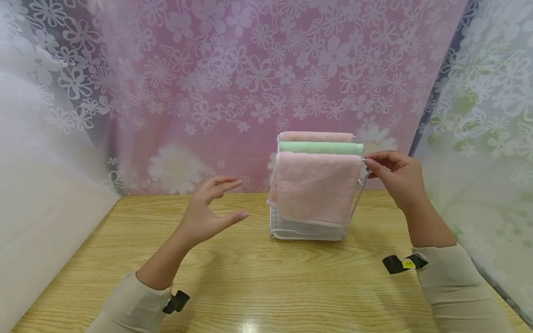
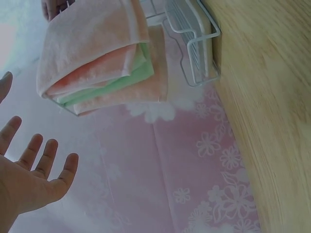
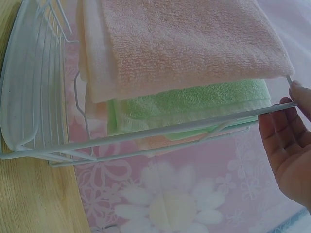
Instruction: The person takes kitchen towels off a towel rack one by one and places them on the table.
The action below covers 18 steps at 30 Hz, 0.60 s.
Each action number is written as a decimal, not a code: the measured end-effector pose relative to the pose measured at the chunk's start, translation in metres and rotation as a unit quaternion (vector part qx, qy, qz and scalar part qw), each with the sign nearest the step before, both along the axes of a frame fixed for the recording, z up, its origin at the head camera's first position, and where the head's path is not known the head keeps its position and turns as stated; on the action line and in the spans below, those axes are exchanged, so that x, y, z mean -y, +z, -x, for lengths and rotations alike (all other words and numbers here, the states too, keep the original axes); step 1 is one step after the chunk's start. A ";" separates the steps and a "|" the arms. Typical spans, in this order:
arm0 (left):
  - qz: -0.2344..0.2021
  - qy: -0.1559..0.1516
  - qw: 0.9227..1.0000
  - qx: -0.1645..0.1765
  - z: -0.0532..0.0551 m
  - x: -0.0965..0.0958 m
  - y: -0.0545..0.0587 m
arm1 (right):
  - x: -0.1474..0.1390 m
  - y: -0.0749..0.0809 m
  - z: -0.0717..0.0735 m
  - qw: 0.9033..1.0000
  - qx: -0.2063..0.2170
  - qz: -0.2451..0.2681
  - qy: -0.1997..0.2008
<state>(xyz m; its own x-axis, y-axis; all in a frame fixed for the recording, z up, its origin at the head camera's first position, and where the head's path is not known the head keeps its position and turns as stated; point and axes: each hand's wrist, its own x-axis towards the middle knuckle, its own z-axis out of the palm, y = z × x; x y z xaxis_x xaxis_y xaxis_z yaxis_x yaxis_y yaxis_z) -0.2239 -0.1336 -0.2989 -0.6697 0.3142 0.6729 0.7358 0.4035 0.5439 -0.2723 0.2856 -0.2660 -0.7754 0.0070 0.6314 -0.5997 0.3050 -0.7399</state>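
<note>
A white wire rack stands on the wooden table with a white tray at its base. Over its top bars hang a pink towel in front, a green towel behind it and another pink towel at the back. My right hand pinches the rack's upper right corner between thumb and fingers; in the right wrist view the fingertips lie against the white bar. My left hand is held in the air left of the rack, fingers and thumb spread, holding nothing.
The wooden table runs under both forearms. A pink floral curtain hangs behind the rack, with pale curtain panels at the sides. Each sleeve carries a black strap at the wrist.
</note>
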 end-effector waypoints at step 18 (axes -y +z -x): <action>0.005 -0.021 0.999 -0.029 0.005 -0.020 0.014 | 0.001 -0.001 0.002 0.995 -0.008 0.069 0.077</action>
